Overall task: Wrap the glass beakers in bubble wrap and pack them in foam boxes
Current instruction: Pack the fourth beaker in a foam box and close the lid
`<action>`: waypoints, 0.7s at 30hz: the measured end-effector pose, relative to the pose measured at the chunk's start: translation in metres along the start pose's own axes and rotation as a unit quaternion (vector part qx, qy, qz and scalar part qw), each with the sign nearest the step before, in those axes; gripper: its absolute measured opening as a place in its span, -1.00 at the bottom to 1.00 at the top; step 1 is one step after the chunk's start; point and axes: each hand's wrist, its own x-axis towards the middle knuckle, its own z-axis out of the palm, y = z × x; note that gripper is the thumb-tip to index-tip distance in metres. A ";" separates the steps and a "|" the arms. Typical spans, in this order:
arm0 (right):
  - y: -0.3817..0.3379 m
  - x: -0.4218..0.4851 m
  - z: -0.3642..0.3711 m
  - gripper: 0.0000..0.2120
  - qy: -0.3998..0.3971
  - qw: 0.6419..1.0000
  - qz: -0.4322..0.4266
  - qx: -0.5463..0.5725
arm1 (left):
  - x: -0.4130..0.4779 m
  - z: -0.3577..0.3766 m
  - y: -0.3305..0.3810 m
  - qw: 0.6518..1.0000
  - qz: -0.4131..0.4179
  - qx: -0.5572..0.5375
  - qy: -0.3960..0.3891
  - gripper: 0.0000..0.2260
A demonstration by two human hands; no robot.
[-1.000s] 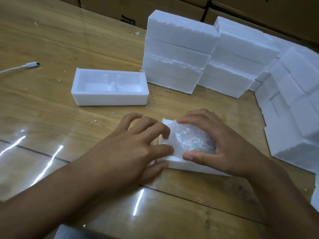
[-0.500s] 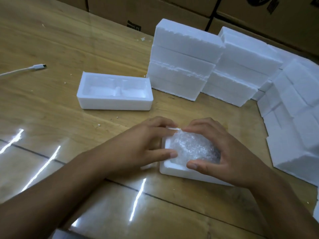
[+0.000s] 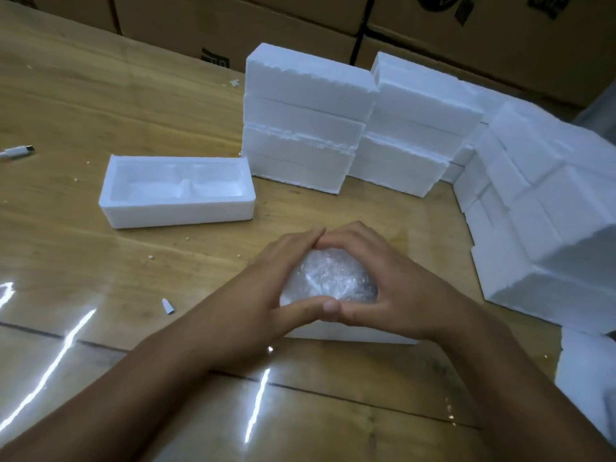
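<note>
A bundle of bubble wrap, the bubble-wrapped beaker [image 3: 328,278], sits in a low white foam box [image 3: 350,335] near the table's front. My left hand [image 3: 266,288] cups its left side and my right hand [image 3: 400,281] its right side. My thumbs meet at the front and my fingertips at the back, so the hands ring the bundle. Most of the box is hidden under my hands. An open, empty foam box [image 3: 176,213] with a two-part hollow lies to the left, further back.
Stacks of closed foam boxes stand at the back middle [image 3: 306,121], beside it [image 3: 416,128] and along the right [image 3: 550,211]. Another foam piece [image 3: 590,378] lies at lower right. A white cable plug [image 3: 16,151] and a small white chip [image 3: 167,306] lie at left. Cardboard cartons [image 3: 466,35] line the far edge.
My hands have closed in from both sides until thumbs and fingertips meet around the bundle. The foam box rim that showed at the left is now covered.
</note>
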 end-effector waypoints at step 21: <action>0.018 -0.031 -0.022 -0.78 -0.002 0.983 0.106 -0.151 | -0.001 0.010 -0.004 0.996 0.031 0.074 0.047 -0.45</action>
